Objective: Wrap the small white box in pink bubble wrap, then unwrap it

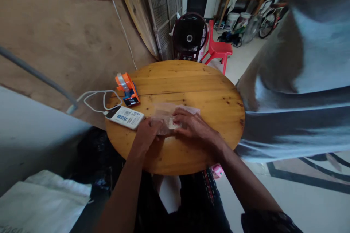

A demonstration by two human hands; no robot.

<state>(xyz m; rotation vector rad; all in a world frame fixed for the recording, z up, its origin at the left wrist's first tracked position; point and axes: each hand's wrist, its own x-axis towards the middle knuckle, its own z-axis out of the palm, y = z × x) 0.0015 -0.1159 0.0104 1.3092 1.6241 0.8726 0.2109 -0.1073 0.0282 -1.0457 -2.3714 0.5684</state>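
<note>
One piece of clear plastic (164, 110) lay around the middle of a round wooden table (188, 156), set between a person's two bare hands. The left hand (147, 130) rested at the plastic's left end, its fingers bent; whether they were pinched on it could not be told. The right hand (191, 122) reached over from the right edge, thumb apart from the fingers and fingertips down on the plastic; how firmly they gripped could not be told either. A small whitish patch (172, 123), too blurred to identify, showed between the hands. At the table's left edge, just beside the left hand, lay a white device (128, 117) with a printed label, joined to a white cable (95, 91) that looped out past the edge. Behind it, toward the far left edge, stood an orange-and-blue tape dispenser (128, 89). Beyond the far edge were a dark fan (189, 36) and a red chair (220, 48), while light grey fabric (308, 80) hung past the right edge.
</note>
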